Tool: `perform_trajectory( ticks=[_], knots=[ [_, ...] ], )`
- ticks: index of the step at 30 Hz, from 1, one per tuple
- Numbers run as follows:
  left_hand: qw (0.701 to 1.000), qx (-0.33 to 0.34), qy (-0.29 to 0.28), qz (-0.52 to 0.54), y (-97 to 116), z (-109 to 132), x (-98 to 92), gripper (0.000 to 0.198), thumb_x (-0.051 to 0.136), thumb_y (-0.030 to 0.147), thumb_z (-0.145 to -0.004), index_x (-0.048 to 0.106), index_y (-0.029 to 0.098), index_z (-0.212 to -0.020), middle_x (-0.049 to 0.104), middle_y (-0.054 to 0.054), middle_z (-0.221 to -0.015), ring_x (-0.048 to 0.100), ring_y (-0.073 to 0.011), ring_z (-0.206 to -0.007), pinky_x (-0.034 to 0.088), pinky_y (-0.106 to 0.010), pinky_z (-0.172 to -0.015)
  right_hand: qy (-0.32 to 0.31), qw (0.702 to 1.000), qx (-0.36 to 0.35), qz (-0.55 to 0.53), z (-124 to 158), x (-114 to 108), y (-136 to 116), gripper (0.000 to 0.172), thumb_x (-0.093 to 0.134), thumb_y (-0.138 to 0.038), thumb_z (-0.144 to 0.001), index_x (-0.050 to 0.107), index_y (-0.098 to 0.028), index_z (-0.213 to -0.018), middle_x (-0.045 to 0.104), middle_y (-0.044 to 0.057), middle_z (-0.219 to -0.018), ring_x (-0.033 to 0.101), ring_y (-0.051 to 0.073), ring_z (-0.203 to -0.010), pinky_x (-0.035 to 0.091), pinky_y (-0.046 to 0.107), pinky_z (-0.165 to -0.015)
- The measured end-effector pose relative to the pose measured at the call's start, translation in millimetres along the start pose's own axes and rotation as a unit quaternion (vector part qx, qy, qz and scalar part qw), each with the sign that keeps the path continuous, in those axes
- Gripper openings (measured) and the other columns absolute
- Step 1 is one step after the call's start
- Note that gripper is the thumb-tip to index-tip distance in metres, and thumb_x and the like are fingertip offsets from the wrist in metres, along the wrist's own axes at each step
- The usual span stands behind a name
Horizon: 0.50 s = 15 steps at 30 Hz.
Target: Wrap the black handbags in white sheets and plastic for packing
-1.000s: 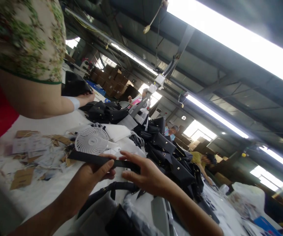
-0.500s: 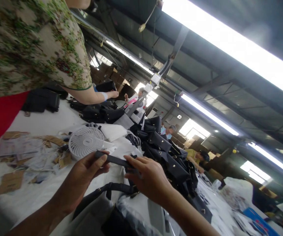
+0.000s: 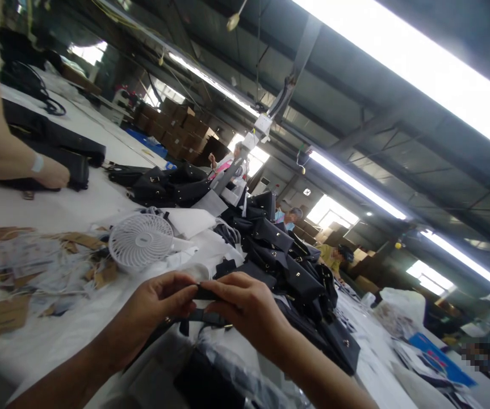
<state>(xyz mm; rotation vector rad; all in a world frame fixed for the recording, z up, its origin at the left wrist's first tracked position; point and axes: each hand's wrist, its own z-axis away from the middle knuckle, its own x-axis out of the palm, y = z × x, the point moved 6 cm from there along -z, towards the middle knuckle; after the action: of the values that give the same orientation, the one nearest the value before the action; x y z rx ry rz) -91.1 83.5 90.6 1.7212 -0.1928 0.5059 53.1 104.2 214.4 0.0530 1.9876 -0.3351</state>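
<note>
In the head view, my left hand (image 3: 166, 298) and my right hand (image 3: 247, 298) meet at the centre, fingertips almost touching. Both pinch a short dark strap (image 3: 207, 293); most of it is hidden by my fingers. Right below lies a handbag (image 3: 210, 375) with a black part and clear plastic over it. Its dark handle (image 3: 208, 316) arches up just under my fingers. Beyond my right hand spreads a heap of black handbags (image 3: 270, 236) with small gold fittings.
A white fan (image 3: 141, 241) stands left of centre. Paper tags and brown cards (image 3: 8, 315) litter the white table (image 3: 100, 199). At the left, a co-worker's hand (image 3: 55, 173) touches a black bag (image 3: 76, 165). Other people sit farther back, near stacked cartons (image 3: 176, 128).
My hands have come together, and less of the strap shows between them. The co-worker at the left has moved left, the hand lowering to a black bag. The view has shifted slightly.
</note>
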Motion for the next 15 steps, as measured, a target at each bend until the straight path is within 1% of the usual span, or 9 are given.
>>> perform_trajectory(
  ticks=[2,3,6,7,9,11,12,13,15],
  knots=[
    [1.0,-0.005,-0.029,0.002,-2,1,1.2,0.039,0.086,0.051,-0.075,0.073,0.02,-0.096,0.074,0.0,-0.081,0.07,-0.0178,-0.075,0.054,-0.026,-0.067,0.026,0.999,0.026,-0.018,3,3,4,0.033,0.076,-0.029,-0.094,0.075,-0.024,-0.126,0.076,0.005,-0.103,0.069,0.018,-0.091,0.052,0.025,-0.083],
    [0.999,-0.004,-0.042,-0.003,-2,1,1.2,0.038,0.085,0.05,-0.077,0.073,0.02,-0.096,0.074,0.0,-0.08,0.069,-0.0174,-0.076,0.053,-0.024,-0.067,0.034,0.998,0.047,-0.028,5,4,7,0.033,0.077,-0.028,-0.092,0.076,-0.025,-0.125,0.076,0.005,-0.1,0.069,0.018,-0.088,0.051,0.025,-0.08],
    [0.996,0.011,-0.075,-0.048,-4,-2,-3.1,0.039,0.08,0.054,-0.081,0.073,0.022,-0.1,0.076,-0.001,-0.081,0.071,-0.0198,-0.081,0.053,-0.025,-0.069,0.034,0.99,0.126,-0.045,10,10,16,0.032,0.083,-0.027,-0.087,0.078,-0.025,-0.119,0.075,0.002,-0.09,0.067,0.016,-0.077,0.048,0.023,-0.069],
    [0.994,0.018,-0.084,-0.073,-7,-4,-6.4,0.04,0.078,0.056,-0.082,0.074,0.022,-0.103,0.077,-0.002,-0.086,0.072,-0.0215,-0.085,0.054,-0.027,-0.072,0.027,0.988,0.148,-0.046,12,12,19,0.031,0.083,-0.026,-0.087,0.079,-0.026,-0.118,0.074,0.002,-0.089,0.066,0.015,-0.075,0.047,0.023,-0.067],
    [0.984,0.04,-0.088,-0.147,-15,-9,-16.3,0.043,0.075,0.058,-0.083,0.075,0.025,-0.112,0.079,-0.004,-0.103,0.073,-0.0256,-0.099,0.055,-0.031,-0.085,0.017,0.983,0.177,-0.049,16,16,25,0.027,0.082,-0.023,-0.087,0.08,-0.026,-0.115,0.074,0.001,-0.088,0.067,0.015,-0.076,0.046,0.022,-0.068],
    [0.962,0.068,-0.085,-0.249,-26,-12,-26.6,0.047,0.078,0.057,-0.081,0.075,0.03,-0.119,0.077,-0.004,-0.121,0.068,-0.0292,-0.115,0.052,-0.036,-0.099,0.015,0.98,0.195,-0.042,22,19,31,0.025,0.08,-0.021,-0.088,0.08,-0.026,-0.113,0.073,0.001,-0.088,0.067,0.014,-0.077,0.046,0.022,-0.069],
    [0.946,0.08,-0.088,-0.3,-32,-14,-30.1,0.048,0.08,0.055,-0.079,0.074,0.031,-0.12,0.075,-0.003,-0.127,0.066,-0.0299,-0.119,0.05,-0.037,-0.103,0.012,0.979,0.202,-0.036,25,21,34,0.025,0.08,-0.021,-0.088,0.08,-0.025,-0.112,0.072,0.001,-0.088,0.067,0.014,-0.078,0.046,0.022,-0.07],
    [0.93,0.091,-0.095,-0.343,-37,-15,-32.0,0.048,0.081,0.054,-0.079,0.074,0.033,-0.121,0.074,-0.002,-0.129,0.065,-0.03,-0.122,0.049,-0.037,-0.104,0.006,0.978,0.208,-0.028,29,25,37,0.025,0.079,-0.02,-0.087,0.08,-0.025,-0.112,0.072,0.001,-0.088,0.067,0.015,-0.078,0.045,0.022,-0.07],
    [0.906,0.103,-0.122,-0.391,-44,-16,-31.3,0.044,0.08,0.051,-0.08,0.076,0.033,-0.119,0.075,-0.002,-0.126,0.066,-0.029,-0.119,0.051,-0.036,-0.1,-0.007,0.976,0.218,-0.009,36,32,42,0.026,0.079,-0.021,-0.087,0.08,-0.025,-0.113,0.071,0.002,-0.087,0.067,0.015,-0.078,0.045,0.023,-0.07]
  ],
)
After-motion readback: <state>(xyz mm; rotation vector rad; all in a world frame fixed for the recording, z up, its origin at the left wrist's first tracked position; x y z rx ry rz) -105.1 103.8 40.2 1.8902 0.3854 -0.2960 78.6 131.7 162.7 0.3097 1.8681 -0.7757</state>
